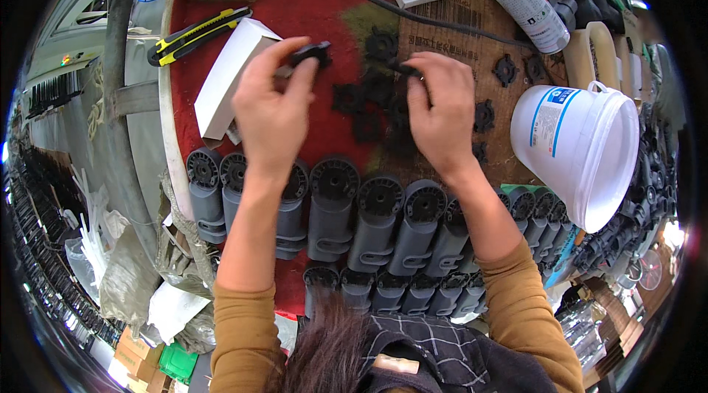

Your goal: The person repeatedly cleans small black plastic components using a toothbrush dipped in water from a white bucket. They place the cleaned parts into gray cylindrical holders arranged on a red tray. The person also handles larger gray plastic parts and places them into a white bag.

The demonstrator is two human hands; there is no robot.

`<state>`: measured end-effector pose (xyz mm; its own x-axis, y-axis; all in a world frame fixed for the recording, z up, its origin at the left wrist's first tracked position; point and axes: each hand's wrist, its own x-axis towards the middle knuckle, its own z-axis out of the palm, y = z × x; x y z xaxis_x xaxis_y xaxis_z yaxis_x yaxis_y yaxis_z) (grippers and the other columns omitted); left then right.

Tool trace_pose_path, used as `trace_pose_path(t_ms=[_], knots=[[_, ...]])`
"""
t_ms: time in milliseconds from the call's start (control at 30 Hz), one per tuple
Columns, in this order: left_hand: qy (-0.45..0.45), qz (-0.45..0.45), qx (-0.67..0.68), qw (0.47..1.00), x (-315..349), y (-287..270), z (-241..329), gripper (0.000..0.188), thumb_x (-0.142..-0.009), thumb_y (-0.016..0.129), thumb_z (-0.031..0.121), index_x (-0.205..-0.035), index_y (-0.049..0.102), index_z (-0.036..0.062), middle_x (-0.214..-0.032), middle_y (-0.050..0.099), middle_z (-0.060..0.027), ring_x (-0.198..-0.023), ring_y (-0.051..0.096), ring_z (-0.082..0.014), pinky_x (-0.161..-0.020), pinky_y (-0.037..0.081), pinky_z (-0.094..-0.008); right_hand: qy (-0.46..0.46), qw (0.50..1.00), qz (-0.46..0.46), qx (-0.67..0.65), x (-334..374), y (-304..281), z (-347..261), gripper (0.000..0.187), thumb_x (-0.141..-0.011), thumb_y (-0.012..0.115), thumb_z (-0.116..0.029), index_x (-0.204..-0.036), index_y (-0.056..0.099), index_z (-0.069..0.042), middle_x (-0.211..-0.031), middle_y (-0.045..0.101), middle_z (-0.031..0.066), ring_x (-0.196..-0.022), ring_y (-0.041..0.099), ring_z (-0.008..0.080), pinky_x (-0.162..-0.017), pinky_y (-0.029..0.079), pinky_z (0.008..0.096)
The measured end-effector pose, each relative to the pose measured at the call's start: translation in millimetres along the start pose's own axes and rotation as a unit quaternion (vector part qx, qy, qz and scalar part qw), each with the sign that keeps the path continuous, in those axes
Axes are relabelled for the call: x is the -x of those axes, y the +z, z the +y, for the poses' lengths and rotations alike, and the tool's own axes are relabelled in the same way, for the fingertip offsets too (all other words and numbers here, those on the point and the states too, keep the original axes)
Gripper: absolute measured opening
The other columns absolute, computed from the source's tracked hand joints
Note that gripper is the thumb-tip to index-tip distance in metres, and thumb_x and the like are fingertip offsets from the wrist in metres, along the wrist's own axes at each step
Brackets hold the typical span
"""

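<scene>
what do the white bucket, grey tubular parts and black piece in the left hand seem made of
White bucket: plastic, by the look of its smooth, satiny wall and moulded rim. Grey tubular parts: probably matte moulded plastic, given the even grey and ribbed ends, though coated metal is possible. Black piece: dull, likely plastic or rubber; too small to tell.

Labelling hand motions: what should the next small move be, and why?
Probably bring the right hand toward the left hand. The left pinches a small black part, the right seems to pinch a dark piece, and a gap separates the two. Picking up another of the loose black parts looks less sensible while both hands seem occupied.
</scene>
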<state>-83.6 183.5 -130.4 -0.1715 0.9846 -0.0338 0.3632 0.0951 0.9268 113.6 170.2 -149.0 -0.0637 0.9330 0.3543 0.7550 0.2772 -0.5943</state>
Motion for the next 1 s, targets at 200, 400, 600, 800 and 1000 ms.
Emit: trace_pose_path(t_ms=[200, 400, 600, 800, 1000], knots=[[-0.086, -0.075, 0.001, 0.993, 4, -6, -6, 0.033, -0.082, 0.068, 0.005, -0.114, 0.064, 0.0006, -0.082, 0.059, -0.0038, -0.058, 0.053, -0.0061, -0.054, 0.044, -0.0215, 0.043, 0.997, -0.064, -0.029, -22, 17, 15, 0.024, -0.084, 0.062, -0.013, -0.103, 0.062, 0.001, -0.098, 0.061, 0.0187, -0.094, 0.055, 0.0368, -0.083, 0.044, 0.0439], [0.082, -0.056, -0.31, 0.946, -2, 4, -9, 0.039, -0.081, 0.067, 0.015, -0.118, 0.06, 0.0052, -0.093, 0.063, -0.0151, -0.086, 0.062, -0.0356, -0.075, 0.05, -0.0428, 0.036, 0.996, -0.086, 0.01, -34, 34, 21, 0.031, -0.083, 0.064, -0.018, -0.108, 0.061, 0.0, -0.1, 0.062, 0.0179, -0.098, 0.056, 0.0352, -0.087, 0.043, 0.0434], [0.087, -0.064, -0.277, 0.955, 2, 0, -1, 0.027, -0.079, 0.069, 0.014, -0.105, 0.066, 0.0087, -0.093, 0.063, -0.0138, -0.083, 0.062, -0.0335, -0.073, 0.049, -0.0408, 0.062, 0.995, -0.059, -0.054, -28, 14, 1, 0.022, -0.079, 0.066, -0.009, -0.098, 0.058, 0.0, -0.09, 0.06, 0.0157, -0.087, 0.056, 0.0335, -0.082, 0.045, 0.0386], [-0.045, -0.137, 0.056, 0.988, 65, -6, 23, 0.019, -0.084, 0.068, 0.009, -0.101, 0.067, 0.0001, -0.087, 0.062, 0.0019, -0.077, 0.053, -0.0059, -0.067, 0.043, -0.0214, 0.216, 0.925, -0.012, -0.312, 48, -53, -61, 0.018, -0.085, 0.062, -0.004, -0.101, 0.053, -0.002, -0.088, 0.058, 0.0041, -0.081, 0.056, 0.0092, -0.071, 0.048, 0.0254], [-0.258, -0.181, 0.314, 0.895, 154, 14, 46, 0.031, -0.097, 0.053, 0.015, -0.124, 0.054, 0.0004, -0.107, 0.062, -0.0038, -0.091, 0.057, -0.008, -0.076, 0.046, -0.0197, 0.358, 0.809, 0.048, -0.464, 126, -81, -94, 0.02, -0.086, 0.061, -0.003, -0.102, 0.049, -0.001, -0.091, 0.06, 0.007, -0.088, 0.058, 0.0139, -0.08, 0.049, 0.0301]])
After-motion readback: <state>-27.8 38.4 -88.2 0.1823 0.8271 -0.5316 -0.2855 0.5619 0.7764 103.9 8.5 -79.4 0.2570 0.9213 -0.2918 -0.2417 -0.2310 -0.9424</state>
